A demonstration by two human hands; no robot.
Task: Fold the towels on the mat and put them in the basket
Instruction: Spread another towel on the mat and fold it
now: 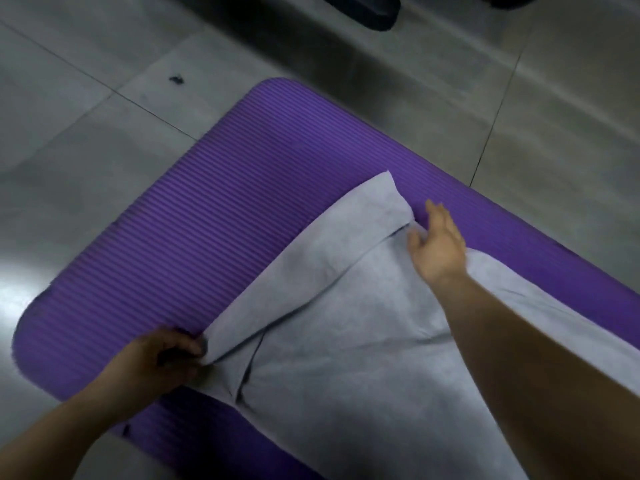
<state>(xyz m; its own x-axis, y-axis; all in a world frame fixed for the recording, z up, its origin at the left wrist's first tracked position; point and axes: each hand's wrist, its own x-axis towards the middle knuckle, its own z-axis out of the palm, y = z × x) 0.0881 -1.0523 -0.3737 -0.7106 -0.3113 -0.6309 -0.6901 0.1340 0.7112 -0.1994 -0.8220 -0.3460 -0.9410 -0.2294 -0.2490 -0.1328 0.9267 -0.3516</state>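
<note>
A pale grey towel (346,341) lies spread over the right and near part of a ribbed purple mat (214,209), with a strip along its far-left edge folded over. My left hand (162,358) pinches the near corner of that folded strip at the mat's left side. My right hand (438,242) is at the far end of the fold with its fingers straight, touching the towel's edge. No basket is in view.
Grey tiled floor (86,133) surrounds the mat on the left and far sides. A dark object (363,8) sits at the top edge of the view. A small dark speck (176,79) lies on the floor beyond the mat.
</note>
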